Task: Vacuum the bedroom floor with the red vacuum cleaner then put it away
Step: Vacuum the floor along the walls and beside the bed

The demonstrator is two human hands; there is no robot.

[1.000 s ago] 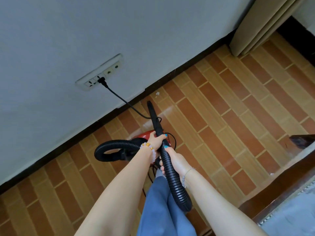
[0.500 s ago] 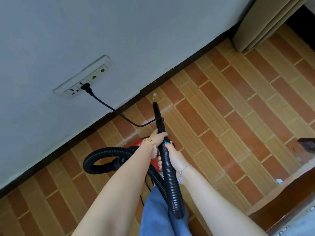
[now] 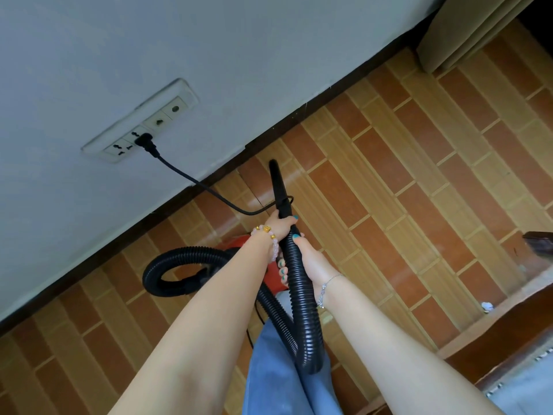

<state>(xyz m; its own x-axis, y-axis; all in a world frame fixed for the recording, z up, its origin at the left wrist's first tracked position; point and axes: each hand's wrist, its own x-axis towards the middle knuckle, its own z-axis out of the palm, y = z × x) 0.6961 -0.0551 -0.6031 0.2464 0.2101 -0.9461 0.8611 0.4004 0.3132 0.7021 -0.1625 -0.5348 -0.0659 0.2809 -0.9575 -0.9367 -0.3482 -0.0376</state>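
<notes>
The red vacuum cleaner (image 3: pixel 239 245) sits on the tiled floor below my arms, mostly hidden by them. Its black ribbed hose (image 3: pixel 302 307) loops out to the left and back up between my forearms. My left hand (image 3: pixel 281 224) grips the black nozzle (image 3: pixel 278 187) near its base, and the nozzle tip points at the floor close to the dark skirting. My right hand (image 3: pixel 305 256) holds the ribbed hose just below the left hand. A black power cord (image 3: pixel 191 181) runs from the vacuum to a plug in the wall socket strip (image 3: pixel 140 124).
A grey wall (image 3: pixel 209 55) with a dark skirting board runs diagonally on the left. A beige curtain (image 3: pixel 472 28) hangs at the top right. A dark wooden bed frame (image 3: pixel 514 333) lies at the lower right, with a small scrap (image 3: pixel 486 306) beside it. Brown tiles stretch to the right.
The nozzle has moved closer to the skirting under the socket. My view has shifted so the socket strip sits nearer the middle. Both hands keep their grips.
</notes>
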